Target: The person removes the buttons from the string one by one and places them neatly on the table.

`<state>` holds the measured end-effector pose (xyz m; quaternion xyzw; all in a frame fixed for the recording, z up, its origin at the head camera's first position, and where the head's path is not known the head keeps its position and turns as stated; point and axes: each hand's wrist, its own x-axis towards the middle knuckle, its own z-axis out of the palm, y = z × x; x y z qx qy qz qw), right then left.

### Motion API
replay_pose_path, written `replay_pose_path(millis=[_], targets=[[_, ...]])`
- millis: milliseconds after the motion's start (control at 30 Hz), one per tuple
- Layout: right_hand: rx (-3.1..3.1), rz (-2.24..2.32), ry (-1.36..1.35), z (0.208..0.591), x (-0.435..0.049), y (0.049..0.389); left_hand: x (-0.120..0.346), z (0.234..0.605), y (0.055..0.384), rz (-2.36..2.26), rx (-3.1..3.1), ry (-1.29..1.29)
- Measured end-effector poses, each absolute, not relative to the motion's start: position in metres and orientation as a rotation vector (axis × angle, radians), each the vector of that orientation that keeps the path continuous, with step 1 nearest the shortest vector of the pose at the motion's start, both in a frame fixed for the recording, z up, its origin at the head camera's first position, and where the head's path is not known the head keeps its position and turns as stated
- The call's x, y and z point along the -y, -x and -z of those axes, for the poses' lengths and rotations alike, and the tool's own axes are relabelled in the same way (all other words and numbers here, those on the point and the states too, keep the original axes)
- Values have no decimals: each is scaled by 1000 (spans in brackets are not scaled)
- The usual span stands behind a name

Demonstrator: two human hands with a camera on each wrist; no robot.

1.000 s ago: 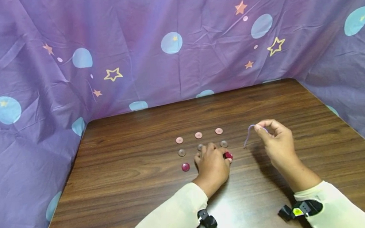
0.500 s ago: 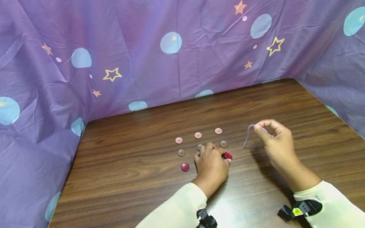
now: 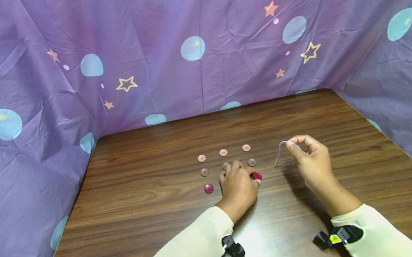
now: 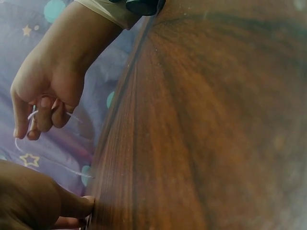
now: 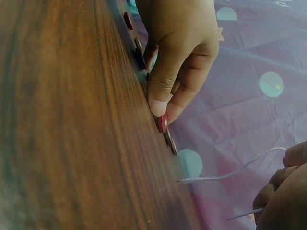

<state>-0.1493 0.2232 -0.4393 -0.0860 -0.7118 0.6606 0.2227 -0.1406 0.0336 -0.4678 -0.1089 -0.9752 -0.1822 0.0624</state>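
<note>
My left hand (image 3: 239, 185) is low over the table, its thumb and index finger pinching a dark red button (image 3: 257, 175) tilted up at its right side. In the right wrist view that red button (image 5: 162, 123) shows edge-on between thumb and fingertip. My right hand (image 3: 315, 161), raised to the right, pinches a thin purple string (image 3: 278, 153) whose loose end hangs toward the button. A short tail of the string (image 5: 244, 214) pokes out below the curled fingers. A brown button (image 3: 225, 166) is partly covered by my left fingers.
Pink buttons (image 3: 223, 152) form a row at the back. Brown buttons (image 3: 252, 162) lie in the row before them, and another dark red button (image 3: 209, 188) lies left of my left hand. Purple patterned cloth (image 3: 155, 67) encloses the wooden table (image 3: 145, 233).
</note>
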Motion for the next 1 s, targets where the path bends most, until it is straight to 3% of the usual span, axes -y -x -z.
replay_pose_path(millis=[1000], targets=[[1977, -1828, 257, 440, -223, 150, -33, 468, 143, 551, 2957, 331]])
